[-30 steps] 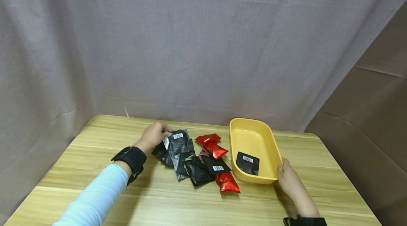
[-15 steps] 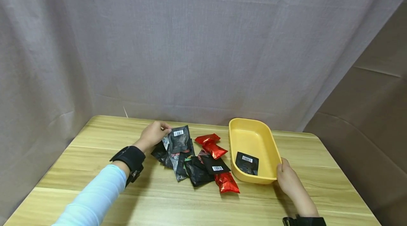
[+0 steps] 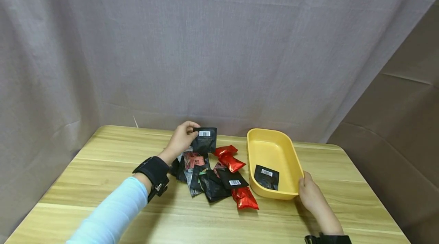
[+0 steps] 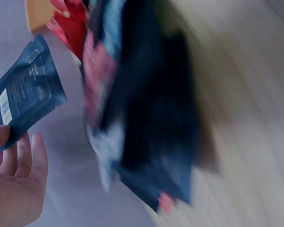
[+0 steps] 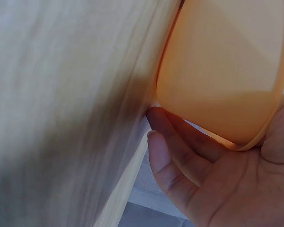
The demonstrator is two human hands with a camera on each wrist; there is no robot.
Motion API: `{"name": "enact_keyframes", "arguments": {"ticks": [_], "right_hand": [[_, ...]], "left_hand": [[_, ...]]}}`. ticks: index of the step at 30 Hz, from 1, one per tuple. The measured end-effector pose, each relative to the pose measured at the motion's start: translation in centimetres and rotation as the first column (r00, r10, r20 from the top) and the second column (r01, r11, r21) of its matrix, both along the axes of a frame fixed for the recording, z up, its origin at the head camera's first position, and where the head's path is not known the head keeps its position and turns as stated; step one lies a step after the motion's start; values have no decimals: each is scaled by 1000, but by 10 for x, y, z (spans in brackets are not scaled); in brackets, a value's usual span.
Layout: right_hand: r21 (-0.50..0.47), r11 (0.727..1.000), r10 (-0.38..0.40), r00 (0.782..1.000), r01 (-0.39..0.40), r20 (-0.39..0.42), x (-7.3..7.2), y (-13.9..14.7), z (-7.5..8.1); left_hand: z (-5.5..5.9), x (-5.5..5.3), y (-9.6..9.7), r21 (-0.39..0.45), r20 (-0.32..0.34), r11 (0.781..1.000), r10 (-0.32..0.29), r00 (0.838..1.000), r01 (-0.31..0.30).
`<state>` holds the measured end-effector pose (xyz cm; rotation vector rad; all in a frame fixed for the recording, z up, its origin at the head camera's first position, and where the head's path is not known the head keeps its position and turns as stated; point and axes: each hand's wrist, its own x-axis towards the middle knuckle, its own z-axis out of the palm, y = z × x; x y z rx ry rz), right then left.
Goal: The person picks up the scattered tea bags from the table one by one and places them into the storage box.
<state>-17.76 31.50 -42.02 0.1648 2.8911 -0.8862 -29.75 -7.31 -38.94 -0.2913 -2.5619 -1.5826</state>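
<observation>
My left hand [image 3: 181, 137] pinches a flat black packet [image 3: 205, 142] by one edge, its white barcode label facing up. In the left wrist view, the thumb lies over a corner of that packet [image 4: 31, 87]. Below it on the table is a loose pile of black packets [image 3: 214, 187], one showing a pink label. Red foil packets [image 3: 231, 162] lie among and beside them. My right hand [image 3: 312, 194] grips the near right corner of a yellow tray [image 3: 251, 160], fingers under the rim in the right wrist view. Inside the tray rests one black packet [image 3: 266, 177] with a barcode.
The pale wooden table [image 3: 85, 167] reaches back to a grey curtain [image 3: 205, 45]. A brown panel or cloth [image 3: 394, 133] stands along the right side. One more red foil packet [image 3: 245, 198] lies near the tray's left front corner.
My left hand has lifted the black packet off the pile and moved it right and back, uncovering a packet with a pink label. My right hand and the tray stay put.
</observation>
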Motion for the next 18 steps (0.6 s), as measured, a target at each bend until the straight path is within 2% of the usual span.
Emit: {"name": "enact_keyframes", "arguments": {"ticks": [7,10,14,18], "right_hand": [[-1,1000,0,1000,0,0,-1,1,-1],[1,1000,1,1000,-1,-4,-1,0,-1],[2,1000,2,1000,-2,-7,0,0,2],[0,1000,12,1000,-12,-4,2,-2,4]], "left_hand": [[7,4,45,55,-32,998,-36,999,38],[9,7,66,49,-86,996,-69,994,73],[13,15,94,26,-159,989,-140,977,146],[15,27,122,-20,-185,977,-213,959,213]]}}
